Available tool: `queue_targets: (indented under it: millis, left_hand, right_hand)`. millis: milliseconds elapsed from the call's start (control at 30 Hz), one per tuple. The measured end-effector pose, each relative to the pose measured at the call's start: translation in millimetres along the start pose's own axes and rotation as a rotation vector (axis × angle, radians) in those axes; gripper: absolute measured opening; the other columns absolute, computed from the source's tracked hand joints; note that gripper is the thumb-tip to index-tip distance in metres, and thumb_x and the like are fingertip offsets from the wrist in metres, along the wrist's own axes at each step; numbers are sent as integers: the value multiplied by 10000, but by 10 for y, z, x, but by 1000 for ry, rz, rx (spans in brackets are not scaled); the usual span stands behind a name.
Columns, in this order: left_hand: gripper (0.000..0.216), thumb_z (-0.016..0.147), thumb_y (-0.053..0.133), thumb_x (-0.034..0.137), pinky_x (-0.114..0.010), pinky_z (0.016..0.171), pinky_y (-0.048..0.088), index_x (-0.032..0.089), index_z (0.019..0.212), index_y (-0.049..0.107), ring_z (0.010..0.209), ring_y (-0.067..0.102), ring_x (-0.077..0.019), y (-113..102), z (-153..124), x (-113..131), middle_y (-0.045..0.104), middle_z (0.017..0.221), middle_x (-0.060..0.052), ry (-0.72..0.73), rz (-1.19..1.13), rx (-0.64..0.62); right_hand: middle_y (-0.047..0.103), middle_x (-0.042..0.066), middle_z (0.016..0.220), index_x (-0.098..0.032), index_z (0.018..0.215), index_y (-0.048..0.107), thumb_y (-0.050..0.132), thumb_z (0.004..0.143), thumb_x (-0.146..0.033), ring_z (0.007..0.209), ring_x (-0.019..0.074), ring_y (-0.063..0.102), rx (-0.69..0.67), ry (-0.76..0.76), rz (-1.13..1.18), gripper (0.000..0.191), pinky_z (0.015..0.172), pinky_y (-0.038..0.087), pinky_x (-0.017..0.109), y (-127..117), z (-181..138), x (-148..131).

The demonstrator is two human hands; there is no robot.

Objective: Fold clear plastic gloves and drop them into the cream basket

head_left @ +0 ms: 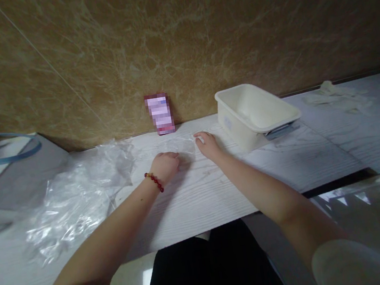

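A small clear plastic bag (pixel 180 144) lies flat on the white table (pixel 218 190) near the wall. My left hand (pixel 165 165), with a red bead bracelet at the wrist, rests curled on the bag's left edge. My right hand (pixel 207 143) pinches the bag's right edge with its fingertips. Both hands are close together, about a hand's width apart. The bag is thin and hard to make out against the table.
A heap of crumpled clear plastic (pixel 77 197) lies to the left. A white plastic tub (pixel 255 113) stands tilted on a small scale at the right. A blurred pink card (pixel 160 113) leans on the brown marble wall. Pale gloves (pixel 336 94) lie far right.
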State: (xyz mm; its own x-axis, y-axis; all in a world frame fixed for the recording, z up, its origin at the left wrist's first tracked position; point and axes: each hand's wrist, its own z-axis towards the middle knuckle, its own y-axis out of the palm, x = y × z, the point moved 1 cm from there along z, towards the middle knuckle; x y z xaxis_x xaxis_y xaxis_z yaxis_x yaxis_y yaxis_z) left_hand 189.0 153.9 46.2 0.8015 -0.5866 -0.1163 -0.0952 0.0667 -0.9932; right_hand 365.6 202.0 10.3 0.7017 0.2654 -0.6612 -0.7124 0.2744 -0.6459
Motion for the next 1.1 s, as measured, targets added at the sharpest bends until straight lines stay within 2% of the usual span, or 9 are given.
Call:
queue_targets:
  millis: [133,267,400,500,633,767,867,967,1100]
  left_hand:
    - [178,726,439,176,-330,704,392,119,747,607,782,585,-234,3,83,-8,637,814,-135,8,-13,-29]
    - [193,734,411,224,-323,655,398,128,838,543,719,567,-221,-18,134,-161,614,785,-119,-172,-314,87]
    - [198,735,365,241,-329,674,418,156,831,515,727,553,-204,-129,176,-355,599,739,-64,-413,-967,210]
    - [297,710,332,224,-363,691,445,155,942,503,762,576,-205,-239,170,-404,613,830,-70,-382,-1673,191]
    - [447,667,319,206,-455,754,448,116,1078,473,846,589,-246,-295,77,-379,612,929,-109,-306,-2238,176]
    - [518,638,340,182,-491,804,435,44,1123,458,893,588,-280,-157,-53,-327,604,964,-157,-439,-2447,145]
    - [531,646,336,184,-490,807,442,49,1146,453,908,590,-282,-14,-149,-296,604,985,-161,-525,-2500,160]
    - [537,651,331,178,-483,786,460,68,1163,450,890,601,-268,80,-226,-270,611,990,-153,-601,-2521,196]
    - [519,672,350,205,-455,739,491,46,1151,473,835,618,-266,107,-255,-262,630,935,-159,-594,-2515,174]
  right_hand:
    - [623,52,931,-175,860,597,468,742,-142,949,167,534,11,-14,65,178,906,348,329,-14,-5,-24]
    - [616,42,893,-174,813,581,448,744,-155,919,159,529,11,69,188,151,891,351,326,-8,20,6]
    - [592,38,927,-170,842,544,425,773,-246,922,138,513,49,231,484,158,873,360,292,-18,61,45]
    - [568,30,1008,-186,919,516,407,800,-360,977,118,493,21,371,793,238,886,351,271,-50,70,10]
    - [592,55,958,-181,916,531,282,816,-567,904,131,546,-356,578,1146,470,816,417,277,-107,14,-142]
    - [615,62,896,-178,916,531,258,821,-591,773,138,589,-749,638,1259,504,667,487,280,-177,-109,-312]
    - [621,43,842,-179,913,516,435,810,-490,690,121,601,-889,648,1189,338,617,503,261,-189,-213,-379]
    - [612,21,780,-166,879,504,622,728,-323,652,104,605,-914,630,1099,248,595,500,221,-146,-301,-408]
    - [601,-7,731,-168,873,489,686,667,-196,610,76,590,-806,588,1053,286,561,483,181,-68,-356,-429]
